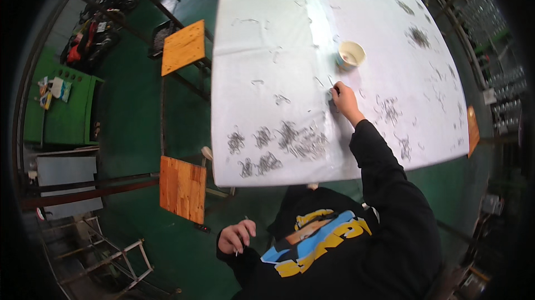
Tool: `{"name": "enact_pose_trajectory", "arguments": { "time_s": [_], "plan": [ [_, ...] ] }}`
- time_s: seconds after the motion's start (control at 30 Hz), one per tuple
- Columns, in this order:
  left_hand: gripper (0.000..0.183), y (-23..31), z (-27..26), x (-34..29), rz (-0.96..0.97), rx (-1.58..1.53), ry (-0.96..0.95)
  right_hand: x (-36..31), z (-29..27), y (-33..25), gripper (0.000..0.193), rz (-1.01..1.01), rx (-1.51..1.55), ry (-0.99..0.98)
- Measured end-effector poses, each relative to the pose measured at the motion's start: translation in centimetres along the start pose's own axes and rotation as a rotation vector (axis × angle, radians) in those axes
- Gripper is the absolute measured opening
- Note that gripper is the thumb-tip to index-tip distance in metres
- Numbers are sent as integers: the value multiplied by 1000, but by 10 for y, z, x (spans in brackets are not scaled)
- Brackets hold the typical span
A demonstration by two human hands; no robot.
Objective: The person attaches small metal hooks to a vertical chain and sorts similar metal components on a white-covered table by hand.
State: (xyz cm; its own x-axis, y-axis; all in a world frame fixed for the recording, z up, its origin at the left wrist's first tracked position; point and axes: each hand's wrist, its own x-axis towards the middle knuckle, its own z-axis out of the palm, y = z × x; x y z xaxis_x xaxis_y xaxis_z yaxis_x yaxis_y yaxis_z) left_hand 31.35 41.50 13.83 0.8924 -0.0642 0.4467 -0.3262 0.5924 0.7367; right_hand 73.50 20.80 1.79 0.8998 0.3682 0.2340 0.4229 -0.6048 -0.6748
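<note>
My right hand reaches over the white-covered table, its fingertips pinched at the surface around a small dark piece. Thin dark hook-shaped pieces lie just beside those fingertips. Beyond the hand stands a pale paper cup with a little something in its bottom. Heaps of the same dark curved pieces are spread along the near edge, left of my right arm. Below the table's edge, near my body, my left hand has its fingers curled around a thin pale stick, possibly a cigarette.
More dark heaps lie on the table's right side. Wooden stools stand along the left edge, another wooden seat at the right. A green cabinet and metal frames are further left on the green floor.
</note>
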Motion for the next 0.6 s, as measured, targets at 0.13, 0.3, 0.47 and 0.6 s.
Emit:
{"name": "enact_pose_trajectory", "arguments": {
  "time_s": [0.13,0.3,0.47,0.6],
  "plan": [
    [16,-22,7,10,-51,-39,-195,-70,-19,-6,12,62,-60,-55],
    [15,-55,9,42,-207,-42,-418,-122,-46,-7,6,-46,69,-14],
    [18,-80,31,71,-307,-147,-383,-127,-68,9,26,54,325,60],
    [18,-91,43,78,-393,-205,-415,-148,-71,-13,29,-108,-191,-51]
  ]
}}
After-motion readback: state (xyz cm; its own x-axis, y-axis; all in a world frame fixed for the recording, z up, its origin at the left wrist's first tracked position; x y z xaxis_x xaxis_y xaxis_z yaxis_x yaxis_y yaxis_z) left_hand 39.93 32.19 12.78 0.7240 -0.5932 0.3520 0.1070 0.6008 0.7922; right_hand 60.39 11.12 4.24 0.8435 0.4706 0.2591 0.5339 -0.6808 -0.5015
